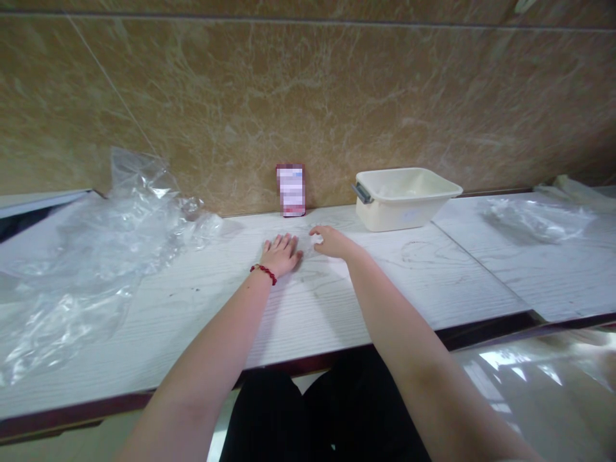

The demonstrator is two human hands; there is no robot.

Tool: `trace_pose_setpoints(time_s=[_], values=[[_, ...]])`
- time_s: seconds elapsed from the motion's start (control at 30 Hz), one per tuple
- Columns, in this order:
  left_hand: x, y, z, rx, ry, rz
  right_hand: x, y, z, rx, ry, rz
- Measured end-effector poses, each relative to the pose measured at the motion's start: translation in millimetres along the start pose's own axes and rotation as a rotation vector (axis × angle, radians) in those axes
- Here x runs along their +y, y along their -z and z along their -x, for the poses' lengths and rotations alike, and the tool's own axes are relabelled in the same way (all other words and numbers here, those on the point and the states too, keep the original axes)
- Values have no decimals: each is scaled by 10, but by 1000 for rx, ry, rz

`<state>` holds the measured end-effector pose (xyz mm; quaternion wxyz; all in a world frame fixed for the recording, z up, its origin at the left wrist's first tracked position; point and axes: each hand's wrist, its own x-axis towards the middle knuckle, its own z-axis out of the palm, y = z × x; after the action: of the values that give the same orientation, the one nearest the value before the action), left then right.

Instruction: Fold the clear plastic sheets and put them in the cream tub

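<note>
My left hand (282, 255) lies palm down on the white wood-grain tabletop (192, 333), fingers spread, with a dark red bead bracelet (264, 273) at the wrist. Just to its right, my right hand (331, 242) is low over the surface with its thumb and fingers curled towards each other. A faint, see-through patch (307, 244) shows between the two hands, at the right fingertips; what it is I cannot make out. Behind the hands a phone-like dark red-edged rectangle (291, 190) leans upright on the wall, its face blurred.
A cream plastic bin (402, 212) with a grey handle clip stands to the right by the wall. Crumpled clear plastic bags (106, 237) cover the left side. More clear plastic (539, 218) lies far right. The marbled wall (308, 96) closes off the back; the table's dark edge (308, 366) runs in front.
</note>
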<state>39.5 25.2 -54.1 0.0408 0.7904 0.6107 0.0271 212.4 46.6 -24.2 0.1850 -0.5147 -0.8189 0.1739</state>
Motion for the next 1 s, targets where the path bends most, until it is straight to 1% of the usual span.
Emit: trace_pose_setpoints(time_s=[0.07,0.17,0.23,0.37,0.53,0.67,0.87,0.93,1.0], values=[[-2,-2,-1,4,-2,3,-25,-22,-16,-4,-95,-134],[2,0,1,-2,3,10,-54,-64,-38,-18,-275,-404],[10,10,7,-9,13,19,-58,-86,-45,-1,-333,-514],[25,46,38,-19,-8,20,-30,-97,-47,19,-310,-544],[32,77,72,-3,-37,3,-4,-66,-55,95,-222,-438],[58,83,81,21,-36,-21,-33,-30,-53,128,-223,-374],[120,102,85,65,-32,-53,-52,-33,-57,151,-183,-426],[106,127,87,73,-35,12,-50,-24,-67,202,-158,-456],[70,175,96,74,-44,195,-45,-1,-76,273,-138,-514]])
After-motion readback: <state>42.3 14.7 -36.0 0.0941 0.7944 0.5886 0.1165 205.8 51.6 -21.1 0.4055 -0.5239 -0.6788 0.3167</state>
